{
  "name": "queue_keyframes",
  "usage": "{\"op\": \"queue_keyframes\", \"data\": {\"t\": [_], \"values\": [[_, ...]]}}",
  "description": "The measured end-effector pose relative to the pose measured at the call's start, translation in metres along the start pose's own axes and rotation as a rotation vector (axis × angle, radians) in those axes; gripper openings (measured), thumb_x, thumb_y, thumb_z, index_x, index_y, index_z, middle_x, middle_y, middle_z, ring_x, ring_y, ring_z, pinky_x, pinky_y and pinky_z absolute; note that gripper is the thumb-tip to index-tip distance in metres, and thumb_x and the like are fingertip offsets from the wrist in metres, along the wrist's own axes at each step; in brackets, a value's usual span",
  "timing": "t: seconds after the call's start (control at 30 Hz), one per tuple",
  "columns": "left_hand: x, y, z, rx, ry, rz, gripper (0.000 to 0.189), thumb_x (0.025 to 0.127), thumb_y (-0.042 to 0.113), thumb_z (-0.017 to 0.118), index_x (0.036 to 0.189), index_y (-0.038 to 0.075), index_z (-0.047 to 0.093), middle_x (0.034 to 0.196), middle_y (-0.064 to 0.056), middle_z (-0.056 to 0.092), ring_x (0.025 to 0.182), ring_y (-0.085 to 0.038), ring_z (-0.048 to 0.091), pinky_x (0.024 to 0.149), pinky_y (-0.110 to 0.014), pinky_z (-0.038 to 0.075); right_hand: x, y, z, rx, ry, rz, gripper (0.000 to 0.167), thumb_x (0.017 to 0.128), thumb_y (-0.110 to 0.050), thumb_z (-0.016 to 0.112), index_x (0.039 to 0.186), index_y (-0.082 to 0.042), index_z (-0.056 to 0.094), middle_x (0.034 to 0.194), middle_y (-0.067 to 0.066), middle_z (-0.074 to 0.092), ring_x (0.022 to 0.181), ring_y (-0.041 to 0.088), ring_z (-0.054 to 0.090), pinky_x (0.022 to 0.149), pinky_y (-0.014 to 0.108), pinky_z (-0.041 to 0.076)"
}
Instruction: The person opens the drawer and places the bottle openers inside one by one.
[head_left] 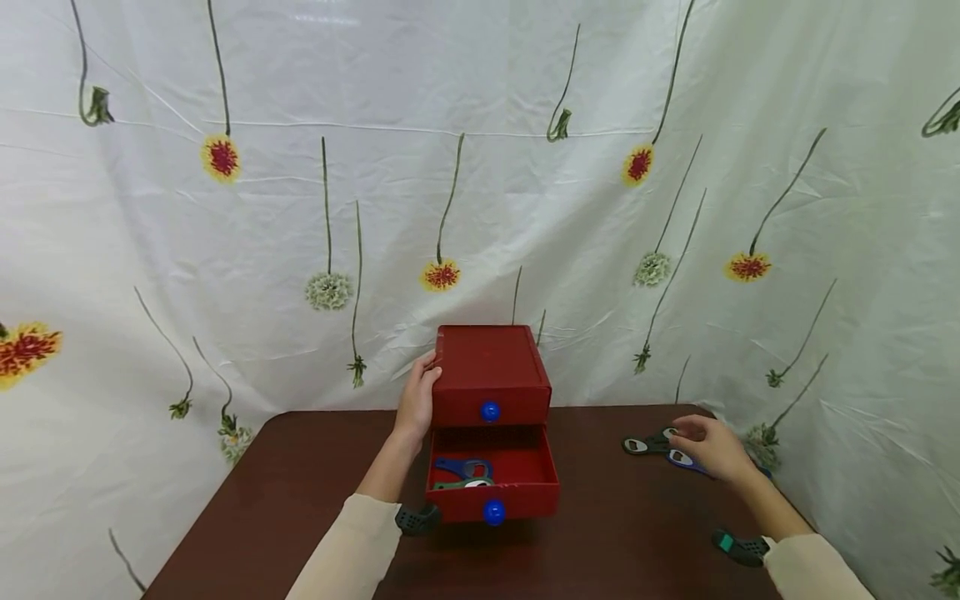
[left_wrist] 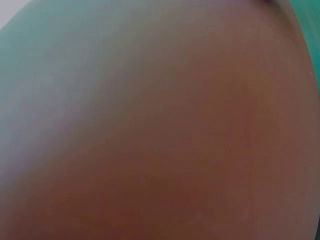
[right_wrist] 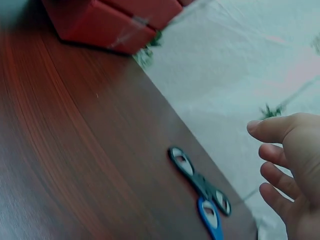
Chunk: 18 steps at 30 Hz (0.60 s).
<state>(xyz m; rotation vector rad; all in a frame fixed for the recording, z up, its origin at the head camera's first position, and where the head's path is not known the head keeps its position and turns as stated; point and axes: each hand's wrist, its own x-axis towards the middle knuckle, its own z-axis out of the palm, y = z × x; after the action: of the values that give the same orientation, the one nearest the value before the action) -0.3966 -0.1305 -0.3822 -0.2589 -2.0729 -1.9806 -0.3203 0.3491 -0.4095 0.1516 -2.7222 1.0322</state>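
A red two-drawer box (head_left: 491,358) with blue knobs stands on the table, its lower drawer (head_left: 525,467) pulled out. My left hand (head_left: 416,400) rests against the box's upper left side; its wrist view is a blur of skin. Inside the drawer lie a blue bottle opener (head_left: 453,467) and a green bottle opener (head_left: 450,484). My right hand (head_left: 712,448) hovers at the table's right with loosely bent fingers, nothing visible in them. Near it are dark bottle-opener shapes (right_wrist: 192,175) with metal at both ends, one piece or two I cannot tell, and a blue bottle opener (right_wrist: 209,215) touching them.
A dark brown wooden table (head_left: 600,533) carries everything. Behind it and along the right hangs a white curtain (head_left: 570,217) printed with flowers, close to the table's edge. Part of a blue item shows beyond the right wrist.
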Motion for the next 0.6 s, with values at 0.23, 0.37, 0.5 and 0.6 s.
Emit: {"op": "queue_keyframes", "data": {"t": [0.23, 0.37, 0.5, 0.6], "values": [[0.001, 0.000, 0.001, 0.007, -0.011, 0.004, 0.053, 0.109, 0.030, 0.042, 0.158, 0.010, 0.041, 0.160, -0.013, 0.039, 0.143, -0.034, 0.036, 0.117, -0.054, 0.025, -0.010, 0.035, -0.010, -0.038, 0.096, 0.057, 0.044, 0.099, -0.023, 0.073, 0.127, 0.009, 0.064, 0.116, 0.028, 0.067, 0.107, 0.047, 0.063, 0.082, 0.055, 0.054], [0.001, -0.002, 0.001, 0.015, -0.010, 0.003, 0.053, 0.108, 0.030, 0.041, 0.158, 0.010, 0.041, 0.160, -0.012, 0.039, 0.143, -0.034, 0.036, 0.117, -0.054, 0.025, -0.018, 0.048, -0.014, -0.054, 0.135, 0.092, 0.045, 0.099, -0.021, 0.071, 0.127, 0.013, 0.062, 0.115, 0.031, 0.067, 0.106, 0.048, 0.063, 0.081, 0.053, 0.054], [0.001, -0.002, 0.001, -0.001, -0.009, 0.003, 0.054, 0.108, 0.028, 0.042, 0.158, 0.008, 0.040, 0.160, -0.013, 0.038, 0.145, -0.035, 0.034, 0.117, -0.055, 0.024, -0.024, 0.057, -0.015, -0.021, 0.129, 0.160, 0.052, 0.101, -0.025, 0.068, 0.132, 0.016, 0.056, 0.123, 0.036, 0.061, 0.111, 0.052, 0.058, 0.085, 0.055, 0.052], [0.000, -0.001, 0.000, -0.014, -0.016, 0.000, 0.054, 0.108, 0.029, 0.042, 0.159, 0.009, 0.039, 0.161, -0.013, 0.037, 0.146, -0.035, 0.033, 0.118, -0.055, 0.022, -0.028, 0.065, -0.013, 0.030, 0.115, 0.219, 0.058, 0.103, -0.028, 0.065, 0.137, 0.017, 0.051, 0.134, 0.040, 0.053, 0.118, 0.055, 0.053, 0.089, 0.059, 0.050]]}}
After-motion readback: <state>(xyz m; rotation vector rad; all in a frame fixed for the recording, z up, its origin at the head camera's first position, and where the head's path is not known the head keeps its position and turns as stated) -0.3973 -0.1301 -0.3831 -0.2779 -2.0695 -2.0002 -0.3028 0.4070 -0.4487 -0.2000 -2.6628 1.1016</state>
